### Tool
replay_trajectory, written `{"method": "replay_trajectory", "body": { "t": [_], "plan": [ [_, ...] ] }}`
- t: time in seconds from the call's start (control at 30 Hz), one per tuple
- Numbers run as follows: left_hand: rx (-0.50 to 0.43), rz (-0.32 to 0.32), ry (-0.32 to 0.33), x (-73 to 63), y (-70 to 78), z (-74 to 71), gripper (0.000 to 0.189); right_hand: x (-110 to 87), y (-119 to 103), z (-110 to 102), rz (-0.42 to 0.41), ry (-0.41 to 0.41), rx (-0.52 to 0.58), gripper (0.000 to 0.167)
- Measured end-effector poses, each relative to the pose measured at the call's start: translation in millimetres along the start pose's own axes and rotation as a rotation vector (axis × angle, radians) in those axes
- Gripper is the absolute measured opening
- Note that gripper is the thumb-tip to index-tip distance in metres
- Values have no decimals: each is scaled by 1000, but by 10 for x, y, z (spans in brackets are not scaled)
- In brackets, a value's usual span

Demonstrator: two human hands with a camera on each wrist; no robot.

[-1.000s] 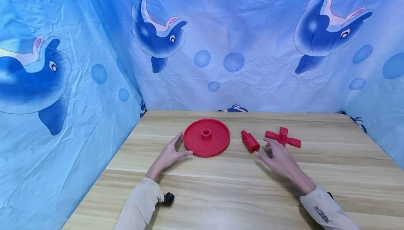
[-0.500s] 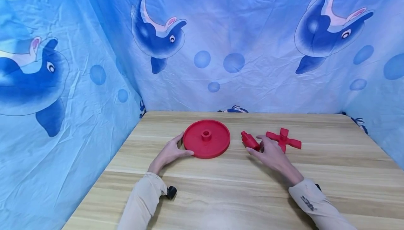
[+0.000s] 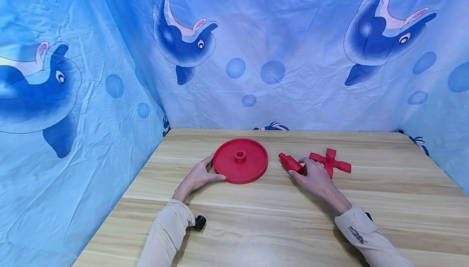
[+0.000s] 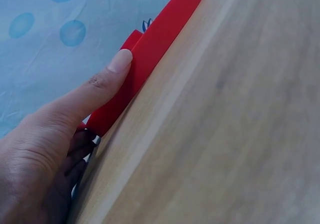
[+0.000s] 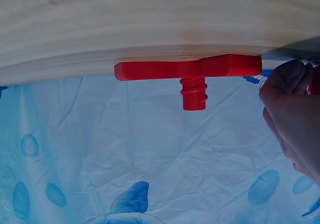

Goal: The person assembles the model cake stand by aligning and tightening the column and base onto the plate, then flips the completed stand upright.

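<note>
A round red disc [image 3: 224,170] with a raised rim and a hollow central hub lies flat on the table. My left hand [image 3: 198,177] grips its left edge; in the left wrist view the thumb [image 4: 120,62] presses the rim and the other fingers reach behind. To the right, my right hand [image 3: 318,178] pinches the near end of a red cylindrical piece [image 3: 290,162] with a narrower stepped tip pointing away. Fingers hide its near end. Just beyond that hand is a red four-armed cross piece [image 3: 342,166]; the right wrist view shows its threaded stub [image 5: 194,94].
The wood-grain table [image 3: 256,226] reaches to a blue dolphin-print cloth [image 3: 307,104] hung behind and at both sides. A small black device [image 3: 199,222] sits at the left sleeve cuff.
My right hand has moved left from beside the cross piece to the cylindrical piece and taken hold of its near end. The left hand has stayed at the disc's edge.
</note>
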State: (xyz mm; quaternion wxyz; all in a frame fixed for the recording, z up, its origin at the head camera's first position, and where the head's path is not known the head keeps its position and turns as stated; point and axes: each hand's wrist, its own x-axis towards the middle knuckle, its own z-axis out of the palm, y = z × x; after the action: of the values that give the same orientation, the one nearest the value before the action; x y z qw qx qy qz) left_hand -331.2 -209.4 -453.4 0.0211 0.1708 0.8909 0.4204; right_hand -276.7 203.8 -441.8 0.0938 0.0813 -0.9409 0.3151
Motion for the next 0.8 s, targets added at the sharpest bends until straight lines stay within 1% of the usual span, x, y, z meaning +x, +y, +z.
{"method": "replay_trajectory", "body": {
  "t": [0.23,0.4,0.63,0.8],
  "plan": [
    [-10,10,2,1,-4,1,108,-19,5,-18,-20,12,7,59],
    [-3,7,4,-3,-17,3,108,-22,-4,-23,0,26,36,55],
    [-3,9,7,-3,-17,-1,107,-29,-14,-69,-19,91,82,50],
    [-1,2,4,-16,-7,-6,107,-44,-26,-118,-13,106,112,51]
  ]
}}
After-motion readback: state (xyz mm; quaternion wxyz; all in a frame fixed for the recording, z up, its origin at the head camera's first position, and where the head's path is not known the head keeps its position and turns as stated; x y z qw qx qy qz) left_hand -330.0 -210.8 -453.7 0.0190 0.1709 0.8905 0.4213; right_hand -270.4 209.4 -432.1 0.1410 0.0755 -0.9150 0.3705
